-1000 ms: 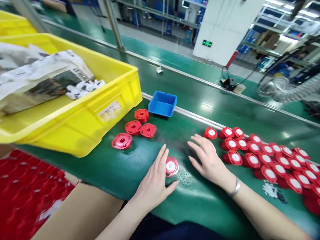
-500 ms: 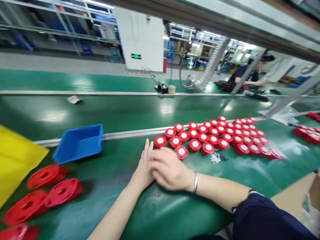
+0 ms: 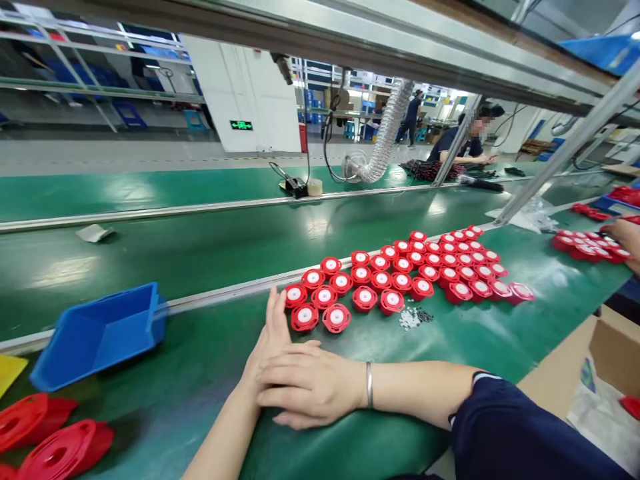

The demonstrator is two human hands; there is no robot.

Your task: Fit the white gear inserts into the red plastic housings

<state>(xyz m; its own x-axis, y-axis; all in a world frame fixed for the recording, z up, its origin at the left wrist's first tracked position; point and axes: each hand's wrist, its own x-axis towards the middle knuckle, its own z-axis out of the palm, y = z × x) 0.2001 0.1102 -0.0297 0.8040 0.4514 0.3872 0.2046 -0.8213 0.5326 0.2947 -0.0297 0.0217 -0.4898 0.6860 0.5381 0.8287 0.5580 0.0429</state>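
Note:
My left hand [image 3: 270, 343] rests on the green bench with its fingers stretched forward, the tips beside the nearest red round part with a white centre [image 3: 305, 317]. My right hand [image 3: 313, 383], a metal bangle on its wrist, lies across the back of my left hand and wrist. Its fingers are extended and somewhat apart, with no object visible in them. Several more red parts with white centres [image 3: 391, 301] stand close together to the right. Small white pieces [image 3: 410, 319] and small dark pieces [image 3: 426, 316] lie in front of them.
At the left stand a blue bin [image 3: 100, 337] and larger red housings [image 3: 67, 450], with a yellow sheet [image 3: 11, 375] at the edge. A co-worker's hand [image 3: 625, 237] is by more red parts at the far right. A cardboard box [image 3: 615, 353] sits low right.
The view has turned right. My right hand has slid back from my left fingers toward the left wrist, and a red part beside my fingertips now shows.

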